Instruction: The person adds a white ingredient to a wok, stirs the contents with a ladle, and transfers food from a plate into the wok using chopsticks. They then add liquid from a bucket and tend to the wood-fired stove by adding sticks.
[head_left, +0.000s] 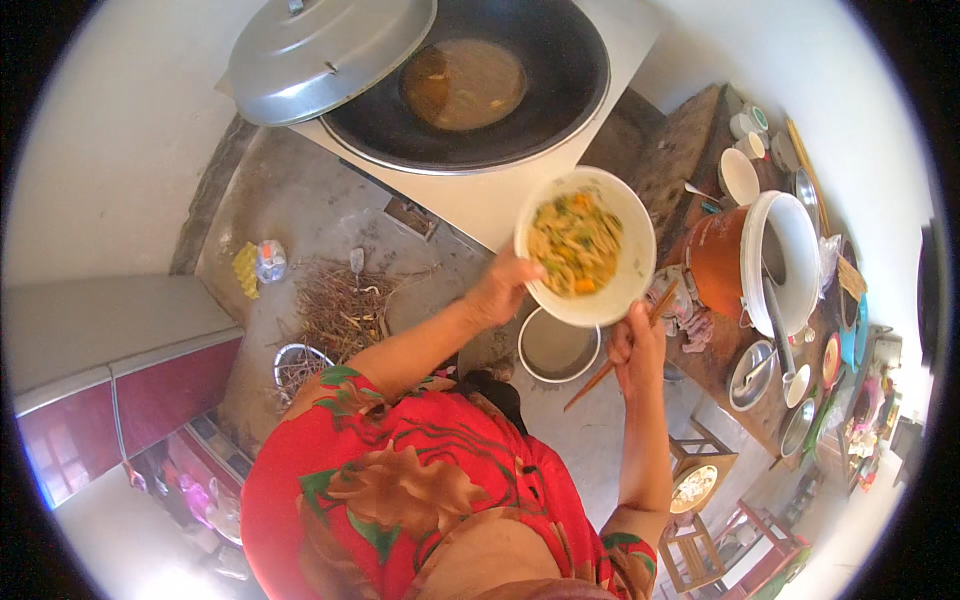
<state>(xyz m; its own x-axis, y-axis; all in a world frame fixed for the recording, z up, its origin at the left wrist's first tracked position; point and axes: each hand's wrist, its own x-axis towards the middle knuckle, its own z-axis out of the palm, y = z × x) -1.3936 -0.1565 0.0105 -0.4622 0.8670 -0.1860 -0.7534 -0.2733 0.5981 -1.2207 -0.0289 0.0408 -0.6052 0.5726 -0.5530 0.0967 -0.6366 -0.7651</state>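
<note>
A white bowl [639, 230] of cooked food, yellowish strips with green and orange bits [575, 245], is held up between both hands. My left hand [505, 287] grips its left rim, thumb over the edge. My right hand [637, 347] is closed round a pair of wooden chopsticks [598, 378] and touches the bowl's lower right side. Beyond the bowl, a big black wok [560, 90] set in the stove holds brown liquid [463, 85]. A domed metal lid [330, 60] rests over the wok's left side.
A metal basin [559, 345] of cloudy liquid stands below the bowl. To the right, a wooden table [655, 170] carries a large white bucket [752, 260], a ladle [782, 325] and several bowls. Twigs [335, 305] lie on the floor at left, beside a red-fronted cabinet [130, 410].
</note>
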